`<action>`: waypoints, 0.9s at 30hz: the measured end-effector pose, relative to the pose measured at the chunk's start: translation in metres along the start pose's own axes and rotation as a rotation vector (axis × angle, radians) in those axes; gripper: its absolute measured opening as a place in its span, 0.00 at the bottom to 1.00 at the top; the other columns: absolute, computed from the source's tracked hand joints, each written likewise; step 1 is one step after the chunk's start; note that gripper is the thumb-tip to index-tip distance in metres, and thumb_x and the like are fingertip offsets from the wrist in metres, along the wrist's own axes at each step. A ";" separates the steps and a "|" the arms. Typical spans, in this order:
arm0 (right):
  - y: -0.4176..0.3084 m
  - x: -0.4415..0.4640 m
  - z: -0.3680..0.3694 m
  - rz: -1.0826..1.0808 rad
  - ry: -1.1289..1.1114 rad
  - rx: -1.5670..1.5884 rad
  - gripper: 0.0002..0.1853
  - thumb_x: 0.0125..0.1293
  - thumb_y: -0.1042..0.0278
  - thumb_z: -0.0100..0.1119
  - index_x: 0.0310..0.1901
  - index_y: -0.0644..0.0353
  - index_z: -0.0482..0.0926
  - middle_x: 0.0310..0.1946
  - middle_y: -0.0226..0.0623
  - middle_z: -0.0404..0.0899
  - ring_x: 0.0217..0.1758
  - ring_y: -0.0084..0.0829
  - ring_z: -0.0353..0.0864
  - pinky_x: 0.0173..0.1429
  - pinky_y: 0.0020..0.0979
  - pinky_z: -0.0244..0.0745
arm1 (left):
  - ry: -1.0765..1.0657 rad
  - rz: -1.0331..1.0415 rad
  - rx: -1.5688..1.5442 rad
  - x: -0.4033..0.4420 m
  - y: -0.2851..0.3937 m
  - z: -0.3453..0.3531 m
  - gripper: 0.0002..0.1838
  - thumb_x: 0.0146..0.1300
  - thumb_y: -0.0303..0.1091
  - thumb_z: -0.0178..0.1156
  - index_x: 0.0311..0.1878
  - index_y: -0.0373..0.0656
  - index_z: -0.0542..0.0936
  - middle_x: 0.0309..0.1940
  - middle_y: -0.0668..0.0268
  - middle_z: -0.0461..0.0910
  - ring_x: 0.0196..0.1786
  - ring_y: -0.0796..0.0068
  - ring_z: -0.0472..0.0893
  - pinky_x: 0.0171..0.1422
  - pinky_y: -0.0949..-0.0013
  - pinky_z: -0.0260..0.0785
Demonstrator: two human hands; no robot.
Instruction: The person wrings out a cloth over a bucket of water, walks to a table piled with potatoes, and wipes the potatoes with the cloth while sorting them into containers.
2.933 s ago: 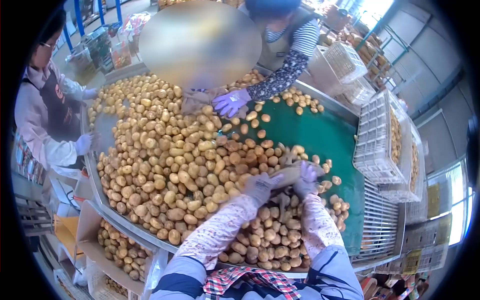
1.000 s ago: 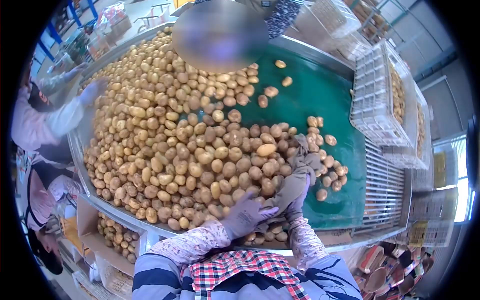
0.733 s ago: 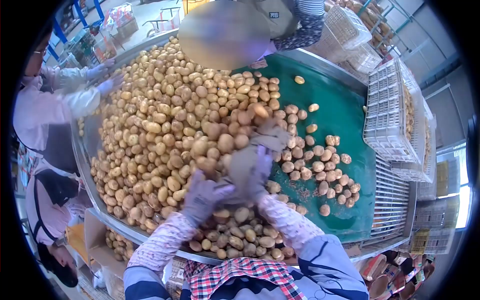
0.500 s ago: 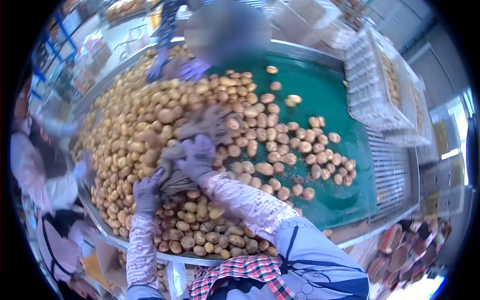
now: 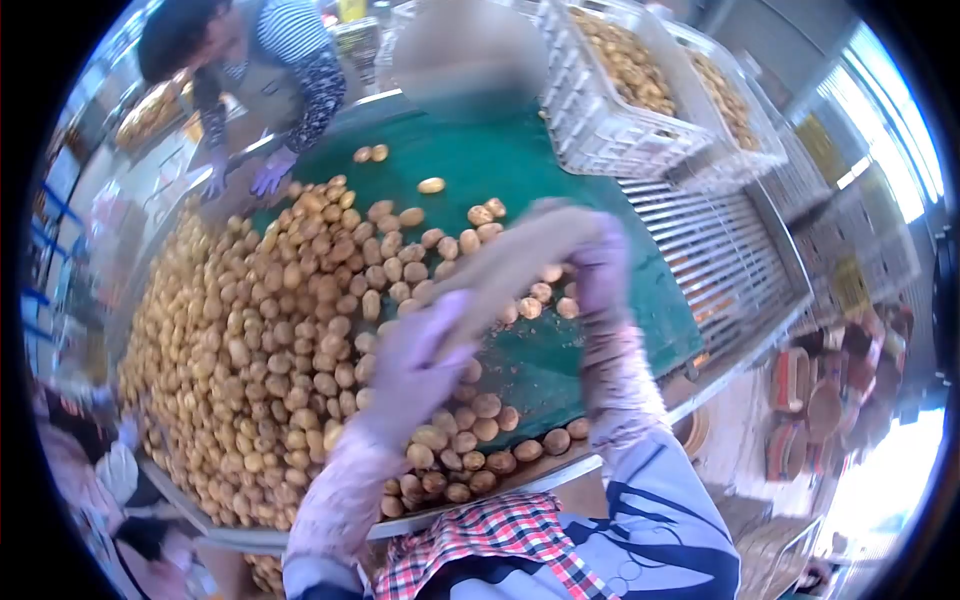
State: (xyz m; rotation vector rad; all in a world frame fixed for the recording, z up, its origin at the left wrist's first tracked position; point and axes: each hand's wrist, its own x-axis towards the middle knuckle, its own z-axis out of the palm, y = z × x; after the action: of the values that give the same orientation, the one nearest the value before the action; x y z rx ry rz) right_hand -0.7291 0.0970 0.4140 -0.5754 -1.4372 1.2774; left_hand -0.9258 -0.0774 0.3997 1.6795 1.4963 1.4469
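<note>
A grey-brown cloth (image 5: 515, 262) is stretched between my two gloved hands, above the potatoes and the green surface. My left hand (image 5: 418, 365) grips its lower left end, fingers closed and somewhat blurred. Its upper right end is in my right hand (image 5: 600, 262), closed round it over the green surface (image 5: 640, 300). A large heap of potatoes (image 5: 270, 340) covers the left of the metal-edged table. More potatoes lie loose under the cloth and along the near edge below my left hand.
Across the table a co-worker's gloved hands (image 5: 270, 172) rest on a cloth by the heap. White crates of potatoes (image 5: 630, 150) stand at the back right, beside a slatted metal grate (image 5: 710, 250). Other people are at the lower left. Baskets (image 5: 825, 410) sit at the right.
Both my hands have moved right with the cloth, off the heap, and the cloth has gone from bunched to stretched. The view has turned right.
</note>
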 end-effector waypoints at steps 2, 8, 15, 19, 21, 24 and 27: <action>0.017 0.009 -0.080 -0.094 0.224 -0.084 0.18 0.57 0.79 0.47 0.47 0.68 0.81 0.46 0.40 0.81 0.48 0.31 0.81 0.54 0.32 0.76 | -0.126 0.101 0.025 0.027 0.021 0.067 0.29 0.60 0.33 0.68 0.65 0.41 0.75 0.53 0.55 0.83 0.55 0.58 0.82 0.61 0.61 0.72; 0.107 -0.024 -0.207 0.485 0.215 0.216 0.25 0.75 0.47 0.46 0.63 0.57 0.71 0.47 0.38 0.78 0.46 0.32 0.80 0.49 0.33 0.79 | -0.477 -0.074 0.227 0.016 -0.035 0.232 0.25 0.66 0.36 0.54 0.67 0.62 0.73 0.36 0.55 0.77 0.37 0.52 0.81 0.42 0.53 0.71; 0.177 -0.036 -0.089 0.490 0.172 0.242 0.22 0.77 0.62 0.50 0.68 0.58 0.67 0.56 0.40 0.77 0.57 0.37 0.78 0.61 0.38 0.76 | -0.537 -0.252 0.528 -0.043 -0.083 0.123 0.24 0.68 0.34 0.51 0.67 0.67 0.74 0.39 0.53 0.80 0.39 0.57 0.83 0.41 0.58 0.76; 0.258 -0.035 0.015 0.294 -0.040 -0.026 0.25 0.74 0.71 0.49 0.71 0.61 0.65 0.66 0.42 0.70 0.68 0.37 0.71 0.73 0.36 0.66 | -0.351 -0.275 0.700 -0.087 -0.094 0.035 0.25 0.65 0.32 0.54 0.66 0.63 0.76 0.34 0.58 0.80 0.35 0.60 0.82 0.37 0.60 0.74; 0.263 -0.035 0.084 0.141 -0.165 -0.266 0.24 0.72 0.72 0.50 0.69 0.63 0.67 0.66 0.44 0.70 0.69 0.38 0.70 0.74 0.36 0.63 | -0.107 -0.177 0.634 -0.118 -0.108 -0.007 0.23 0.63 0.33 0.56 0.63 0.59 0.78 0.27 0.62 0.78 0.28 0.62 0.79 0.34 0.58 0.72; 0.280 -0.044 0.169 -0.033 -0.278 -0.464 0.23 0.67 0.70 0.53 0.64 0.63 0.73 0.64 0.45 0.73 0.67 0.42 0.71 0.73 0.39 0.64 | -0.042 -0.157 0.803 -0.145 -0.116 -0.063 0.25 0.62 0.33 0.58 0.64 0.62 0.77 0.23 0.62 0.76 0.25 0.60 0.79 0.31 0.58 0.70; 0.290 -0.065 0.217 -0.143 -0.352 -0.605 0.23 0.63 0.66 0.56 0.59 0.62 0.78 0.61 0.47 0.75 0.64 0.47 0.73 0.72 0.42 0.65 | 0.015 -0.263 0.925 -0.162 -0.110 -0.121 0.24 0.62 0.31 0.57 0.62 0.65 0.78 0.22 0.64 0.76 0.27 0.59 0.79 0.30 0.57 0.70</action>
State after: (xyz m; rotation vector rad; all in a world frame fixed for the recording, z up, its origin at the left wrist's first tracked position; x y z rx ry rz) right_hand -0.9890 0.0450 0.1587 -0.6449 -2.1456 0.8433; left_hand -1.0567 -0.2265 0.2838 1.8009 2.5061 0.6290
